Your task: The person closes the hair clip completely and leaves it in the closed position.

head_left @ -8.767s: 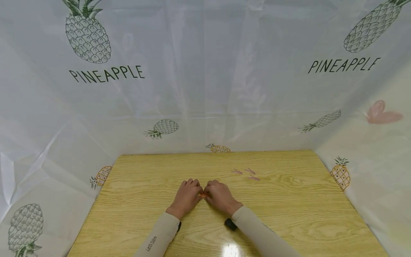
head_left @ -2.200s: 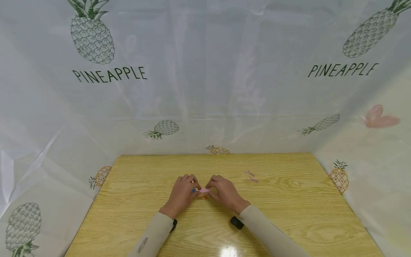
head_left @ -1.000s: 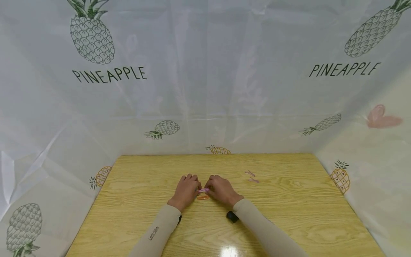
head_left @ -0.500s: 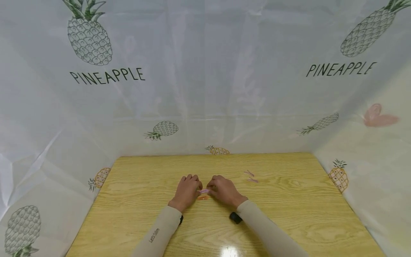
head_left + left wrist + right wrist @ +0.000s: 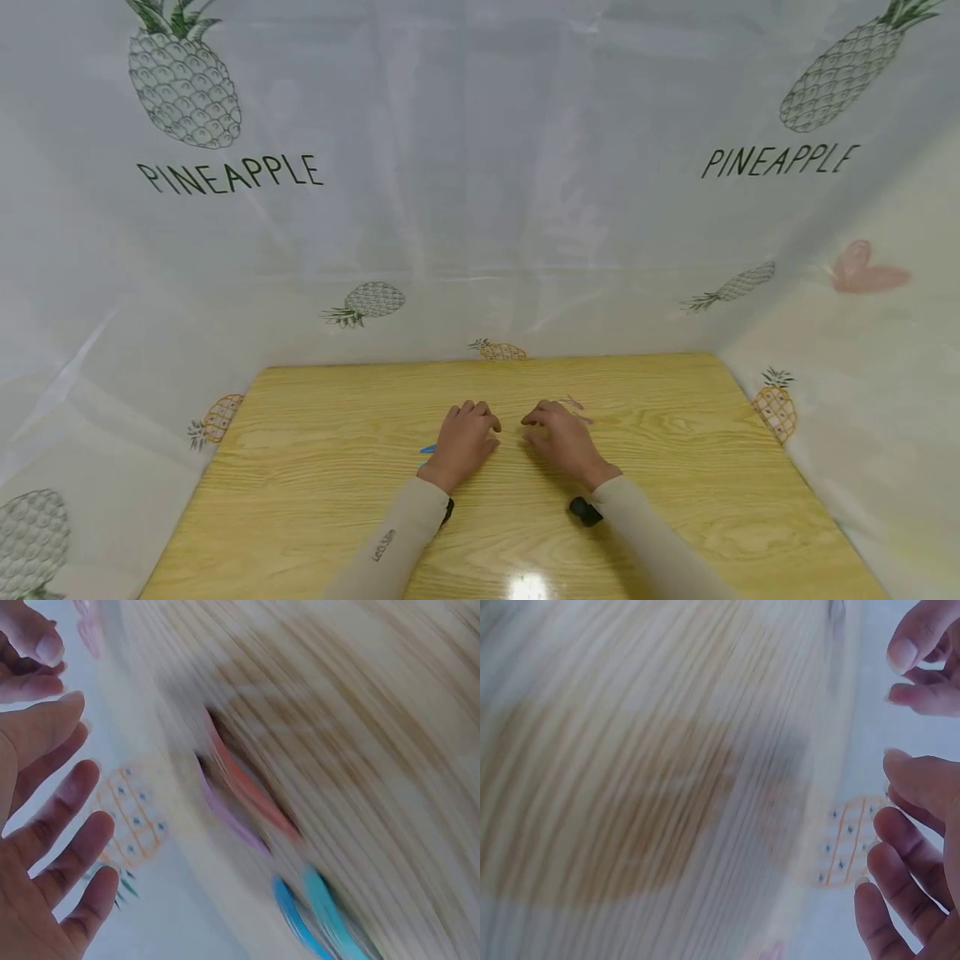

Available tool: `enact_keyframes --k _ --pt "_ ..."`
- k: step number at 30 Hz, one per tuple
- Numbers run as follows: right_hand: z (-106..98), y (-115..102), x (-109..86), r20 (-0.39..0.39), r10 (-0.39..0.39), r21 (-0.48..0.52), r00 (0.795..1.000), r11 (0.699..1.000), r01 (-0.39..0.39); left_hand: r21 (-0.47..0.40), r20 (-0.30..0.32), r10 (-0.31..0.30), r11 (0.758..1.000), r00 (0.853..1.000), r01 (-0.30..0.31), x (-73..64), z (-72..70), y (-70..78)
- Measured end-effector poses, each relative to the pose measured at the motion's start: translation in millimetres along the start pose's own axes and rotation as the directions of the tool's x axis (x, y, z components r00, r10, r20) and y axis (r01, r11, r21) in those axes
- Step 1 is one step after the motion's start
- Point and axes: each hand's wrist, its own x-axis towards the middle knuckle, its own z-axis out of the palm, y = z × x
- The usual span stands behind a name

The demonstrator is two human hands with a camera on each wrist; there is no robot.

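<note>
My left hand (image 5: 461, 442) hovers over the middle of the table with fingers spread and loosely bent, holding nothing. Across a small gap, my right hand (image 5: 566, 442) is also empty, its fingers slightly bent, close to two pinkish snap hair clips (image 5: 572, 402). In the left wrist view, an orange snap hair clip (image 5: 251, 787) and a purple snap hair clip (image 5: 225, 814) lie side by side on the wood. Beyond them are a blue clip (image 5: 298, 921) and a teal clip (image 5: 330, 911). My left hand hides the orange and purple clips in the head view.
The wooden table (image 5: 675, 467) carries a bright glare spot near its front. A white pineapple-print sheet (image 5: 465, 208) stands around its back and sides. A black wrist device (image 5: 585, 511) hangs below my right wrist.
Both hands pinched a purple snap hair clip above the orange one; they have let go, moved right and drawn apart. Earlier, three clips lay at back right; two lie there now.
</note>
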Motion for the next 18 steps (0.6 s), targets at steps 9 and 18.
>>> enact_keyframes --k 9,18 --pt "-18.7 26.7 -14.6 -0.065 0.103 0.003 0.993 0.995 -0.103 0.010 0.051 0.009 1.000 0.999 -0.010 21.8 15.9 32.7" --pt "-28.5 49.6 -26.4 -0.128 0.155 -0.018 0.980 0.987 -0.159 -0.038 0.048 -0.055 0.998 0.997 0.057 39.2 31.5 56.5"
